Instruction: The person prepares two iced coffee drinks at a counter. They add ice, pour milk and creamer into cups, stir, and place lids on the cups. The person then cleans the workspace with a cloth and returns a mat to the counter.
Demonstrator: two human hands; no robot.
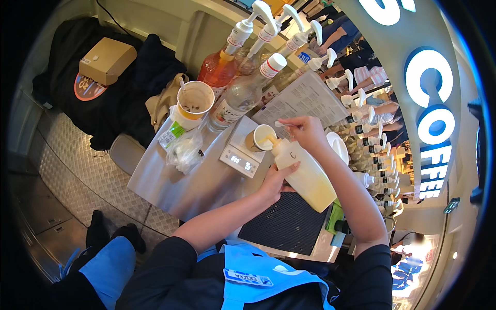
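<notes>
My left hand [277,181] grips the neck end of a translucent plastic bottle [306,174] of pale yellow liquid, marked with a letter. The bottle is tilted, its mouth at the rim of a paper cup [254,141], and yellow liquid shows at the cup's opening. That cup stands on a white digital scale [244,161] with a lit display. My right hand [304,131] is above the bottle, beside its neck, and pinches a small white cap [278,123] between thumb and finger. A printed sheet [302,100] lies behind.
Syrup bottles with white pumps [240,33] line the counter's back and right. A capped clear bottle [240,97], a used paper cup [195,101] and a crumpled plastic bag [185,151] stand left of the scale. A black ribbed mat [285,223] lies nearest me. People stand beyond the counter.
</notes>
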